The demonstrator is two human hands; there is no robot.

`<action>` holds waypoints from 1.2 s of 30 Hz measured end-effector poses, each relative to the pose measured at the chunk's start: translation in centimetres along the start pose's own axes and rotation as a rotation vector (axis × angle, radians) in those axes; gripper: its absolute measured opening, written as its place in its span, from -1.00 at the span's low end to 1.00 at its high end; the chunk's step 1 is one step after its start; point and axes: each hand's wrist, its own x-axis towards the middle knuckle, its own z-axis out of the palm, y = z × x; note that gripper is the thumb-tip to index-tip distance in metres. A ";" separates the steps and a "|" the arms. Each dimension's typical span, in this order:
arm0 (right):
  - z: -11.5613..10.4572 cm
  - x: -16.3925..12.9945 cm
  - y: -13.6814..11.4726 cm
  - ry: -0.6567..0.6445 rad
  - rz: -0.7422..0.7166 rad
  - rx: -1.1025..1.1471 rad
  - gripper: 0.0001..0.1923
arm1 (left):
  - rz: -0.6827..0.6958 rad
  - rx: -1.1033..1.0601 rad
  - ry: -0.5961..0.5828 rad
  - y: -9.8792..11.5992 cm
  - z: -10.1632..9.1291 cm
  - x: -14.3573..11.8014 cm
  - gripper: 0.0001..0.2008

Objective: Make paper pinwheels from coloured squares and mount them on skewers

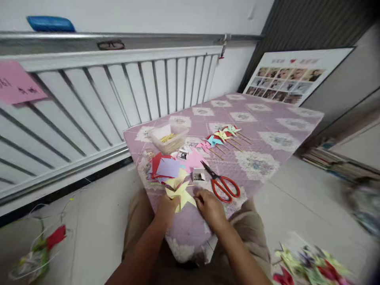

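Observation:
My left hand [166, 209] pinches a pale yellow paper pinwheel [183, 196] at its lower left, over the near end of the table. Close to the pinwheel's right tip, my right hand [211, 207] has its fingers closed; what they hold, if anything, is too small to make out. Beyond the pinwheel lie red paper squares [156, 161] and a lilac paper square [168, 167]. A small white box [198, 174] of tiny pieces stands just past my right hand, with red-handled scissors [224, 185] to its right. Another small box [182, 154] sits farther back.
A clear plastic container [169, 138] holds thin sticks. Several pinwheels on sticks [222, 135] lie on the flowered tablecloth [258, 161]. A white radiator [160, 87] borders the left side, and a photo board [285, 75] leans behind. More pinwheels [314, 263] are at lower right.

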 end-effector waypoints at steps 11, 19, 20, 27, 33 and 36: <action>-0.8 -0.4 0.8 0.034 0.086 -0.044 -0.79 | 0.021 -0.120 -0.051 -1.1 0.3 0.5 -0.76; -0.3 -0.2 -0.5 -0.010 0.085 -0.130 -0.85 | 0.026 -0.153 -0.050 -0.7 0.3 0.3 -0.80; -0.3 -0.2 -0.4 -0.014 0.077 -0.134 -0.84 | 0.021 -0.154 -0.045 -0.6 0.3 0.3 -0.81; 0.1 -0.9 0.3 0.005 0.036 -0.054 -0.77 | 0.028 -0.138 -0.041 0.0 0.2 0.0 -0.79; -0.1 -1.0 0.4 0.077 0.087 0.144 -0.80 | 0.036 -0.099 -0.039 0.0 0.2 -0.2 -0.79; -0.4 -1.1 0.1 0.129 0.169 0.271 -0.76 | 0.044 -0.087 -0.067 -0.3 0.4 0.0 -0.78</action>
